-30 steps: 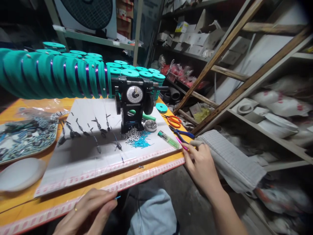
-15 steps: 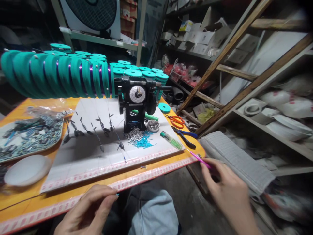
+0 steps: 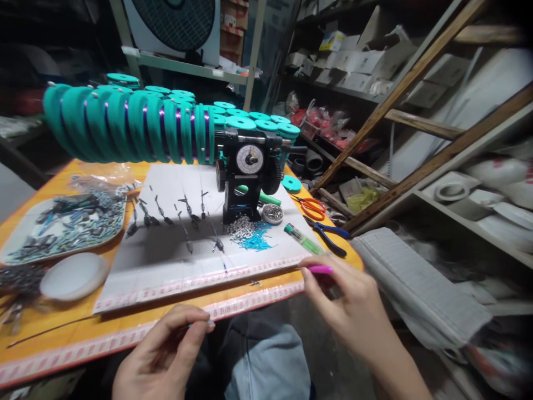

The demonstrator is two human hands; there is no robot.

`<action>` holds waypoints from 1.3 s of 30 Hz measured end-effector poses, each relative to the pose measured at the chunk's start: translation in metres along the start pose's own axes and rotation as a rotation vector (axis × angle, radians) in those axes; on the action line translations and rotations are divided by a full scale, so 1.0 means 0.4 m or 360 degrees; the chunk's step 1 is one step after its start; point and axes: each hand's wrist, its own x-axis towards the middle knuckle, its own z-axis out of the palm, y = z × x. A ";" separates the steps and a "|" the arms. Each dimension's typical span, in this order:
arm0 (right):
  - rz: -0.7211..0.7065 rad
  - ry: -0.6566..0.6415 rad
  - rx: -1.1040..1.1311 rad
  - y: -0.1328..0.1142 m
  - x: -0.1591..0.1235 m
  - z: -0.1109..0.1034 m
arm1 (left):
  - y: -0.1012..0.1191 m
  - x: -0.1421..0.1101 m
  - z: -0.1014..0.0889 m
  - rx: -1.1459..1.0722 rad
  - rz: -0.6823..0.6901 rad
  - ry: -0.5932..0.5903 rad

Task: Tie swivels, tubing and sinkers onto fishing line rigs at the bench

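Observation:
My left hand [image 3: 166,353] is below the table's front edge, thumb and forefinger pinched on a tiny bluish piece [image 3: 210,324] that mostly hides between the fingertips. Over the table's front right corner, my right hand [image 3: 345,300] grips a slim magenta-handled tool [image 3: 320,269]; its tip is too fine to make out. Behind, a black winding device with a dial [image 3: 250,159] carries a row of teal foam spools [image 3: 137,130] wound with purple line. Several dark fishing rigs [image 3: 189,214] hang on lines before the white board [image 3: 145,278].
Silver beads [image 3: 241,228] and blue tubing bits [image 3: 256,239] lie by the device's base. Orange-handled scissors [image 3: 312,208], blue pliers [image 3: 328,236] and a green-capped tube [image 3: 302,238] lie rightward. A parts tray [image 3: 62,253] and white dish [image 3: 75,276] sit left. A wooden ladder [image 3: 416,125] leans right.
My right hand has moved left with the magenta tool, closer to my left hand. The left hand keeps its pinch and sits slightly farther right in view. The whole scene has shifted rightward.

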 end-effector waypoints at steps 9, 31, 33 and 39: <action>0.0511 -0.0057 0.1763 -0.180 -0.044 0.130 | 0.016 0.006 -0.011 -0.0356 -0.0244 -0.0143; 0.0223 0.0268 0.1450 -0.260 -0.074 0.234 | 0.063 0.005 -0.036 -0.0984 -0.0611 -0.0529; 0.0222 0.0261 0.1443 -0.261 -0.073 0.232 | 0.066 0.003 -0.033 -0.0984 -0.0624 -0.0521; 0.0248 0.0239 0.1497 -0.261 -0.071 0.229 | 0.079 -0.004 -0.026 -0.0934 -0.0674 -0.0432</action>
